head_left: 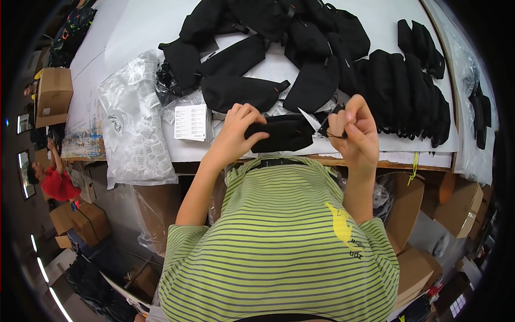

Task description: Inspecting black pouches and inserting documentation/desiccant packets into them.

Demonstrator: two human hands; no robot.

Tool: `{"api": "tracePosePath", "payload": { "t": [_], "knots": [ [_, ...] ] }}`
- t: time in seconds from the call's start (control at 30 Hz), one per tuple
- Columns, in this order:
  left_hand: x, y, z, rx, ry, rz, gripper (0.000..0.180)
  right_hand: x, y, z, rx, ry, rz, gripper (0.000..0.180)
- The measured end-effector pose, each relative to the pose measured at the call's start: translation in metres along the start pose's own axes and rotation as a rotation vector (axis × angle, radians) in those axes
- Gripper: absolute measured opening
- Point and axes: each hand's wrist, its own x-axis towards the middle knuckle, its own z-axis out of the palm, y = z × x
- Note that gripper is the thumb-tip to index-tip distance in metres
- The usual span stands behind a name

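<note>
1. Head view: the left hand (pixel 236 131) is closed in a grip on the left end of a black, oblong fabric pouch (pixel 284 134), which lies at the near edge of the white table (pixel 139 21), between the two hands.
2. The right hand (pixel 354 131) is raised just right of the pouch, fingers pinched shut on a thin black strap or cord (pixel 328 129) at the pouch's right end; exactly what the fingertips pinch is too small to tell.
3. Beyond the hands, a loose heap of similar black fabric pouches (pixel 257 59) covers the far middle of the table.
4. To the right, a tidy overlapping row of black pouches (pixel 407 91) stands well apart from the heap.
5. On the left lie clear plastic bags of small white tags (pixel 134 123), and just beside them a white printed card stack (pixel 191 122).
6. A brown cardboard box (pixel 53 91) sits at the far left.
</note>
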Motion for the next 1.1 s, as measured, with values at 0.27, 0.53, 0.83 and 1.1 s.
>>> {"api": "tracePosePath", "payload": {
  "t": [0.27,0.53,0.83,1.1],
  "knots": [
    [-0.013,-0.001,0.014,-0.094,0.087,0.074,0.026,-0.021,-0.001,-0.013,0.041,0.049,-0.081,0.033],
    [-0.019,0.0,0.033,-0.066,0.239,0.207,0.018,-0.022,0.0,-0.036,0.145,-0.061,-0.084,0.03],
    [-0.02,0.012,0.048,-0.117,0.227,0.135,0.028,-0.012,0.0,-0.034,0.228,-0.115,-0.114,0.034],
    [-0.016,0.01,0.053,0.006,0.49,0.236,0.026,-0.021,-0.014,-0.041,0.105,0.007,-0.151,0.033]
  ]
}}
